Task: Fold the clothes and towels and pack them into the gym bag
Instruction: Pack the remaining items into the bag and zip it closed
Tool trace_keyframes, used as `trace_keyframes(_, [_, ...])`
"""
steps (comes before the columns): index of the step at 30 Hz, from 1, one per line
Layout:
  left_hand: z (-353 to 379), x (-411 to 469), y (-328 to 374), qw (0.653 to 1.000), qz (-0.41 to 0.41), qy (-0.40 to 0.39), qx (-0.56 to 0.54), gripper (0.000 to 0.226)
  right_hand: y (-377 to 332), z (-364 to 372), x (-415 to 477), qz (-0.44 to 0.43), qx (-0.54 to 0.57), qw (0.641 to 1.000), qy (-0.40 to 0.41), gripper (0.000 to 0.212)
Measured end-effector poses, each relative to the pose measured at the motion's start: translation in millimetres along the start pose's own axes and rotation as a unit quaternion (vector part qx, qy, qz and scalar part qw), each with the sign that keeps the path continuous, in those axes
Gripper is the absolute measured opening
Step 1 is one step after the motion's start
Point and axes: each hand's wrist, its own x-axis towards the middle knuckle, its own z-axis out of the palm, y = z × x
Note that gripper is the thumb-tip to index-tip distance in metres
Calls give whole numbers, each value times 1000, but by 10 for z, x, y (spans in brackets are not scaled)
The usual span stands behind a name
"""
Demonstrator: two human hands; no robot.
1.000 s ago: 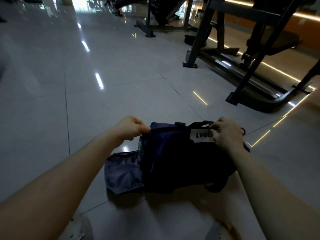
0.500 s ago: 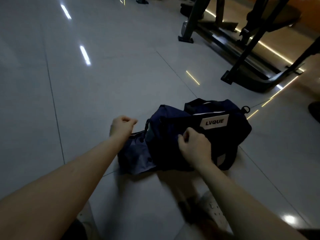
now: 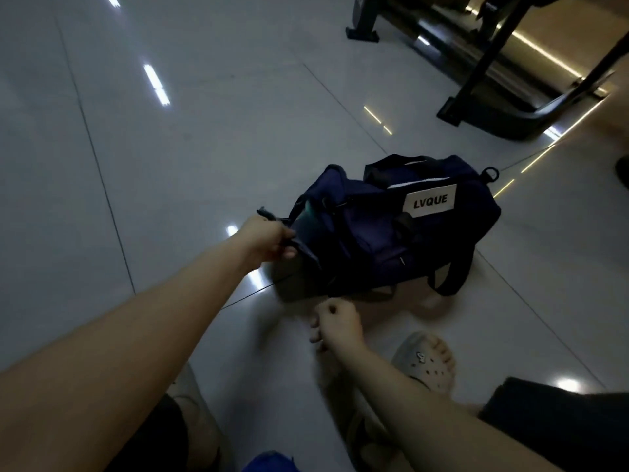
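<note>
A dark navy gym bag (image 3: 381, 233) with a white label reading LVQUE lies on the glossy tiled floor at the middle right. My left hand (image 3: 269, 241) grips the bag's left end, fingers curled round a dark strap or flap there. My right hand (image 3: 335, 323) hangs just in front of the bag, apart from it, fingers loosely curled and holding nothing. The bag's black handles (image 3: 449, 277) lie across its top and trail off its near right side. No clothes or towels show outside the bag.
Black gym machine frames (image 3: 483, 80) stand at the back right. My foot in a grey clog (image 3: 425, 362) rests on the floor near my right hand. A bit of blue cloth (image 3: 269, 463) shows at the bottom edge.
My right hand has let go of the bag and drawn back toward me. My left hand now grips the bag's left end, and the lighter flap there no longer lies spread out.
</note>
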Motion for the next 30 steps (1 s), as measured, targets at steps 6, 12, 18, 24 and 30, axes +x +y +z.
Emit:
trace_keyframes(6, [386,-166,551,991,-5,-69,-113,9,-99,57,87,128,271,953,40,8])
trace_keyframes(12, [776,-408,976,990,54,-99,-79,3,-506,-585,30,-57,57,949,304,36])
trace_keyframes(18, [1100,-637,1253,976,128,-167,62,7,-809,-1133,74,-85,-77,928,355,53])
trace_keyframes(24, [1338,-671,1333,974,141,-170,55,7,-914,-1368,101,-115,-155,913,360,13])
trace_keyframes(30, [1426,-581,1301,980,101,-172,23,5,-946,-1304,132,-111,-127,927,336,47])
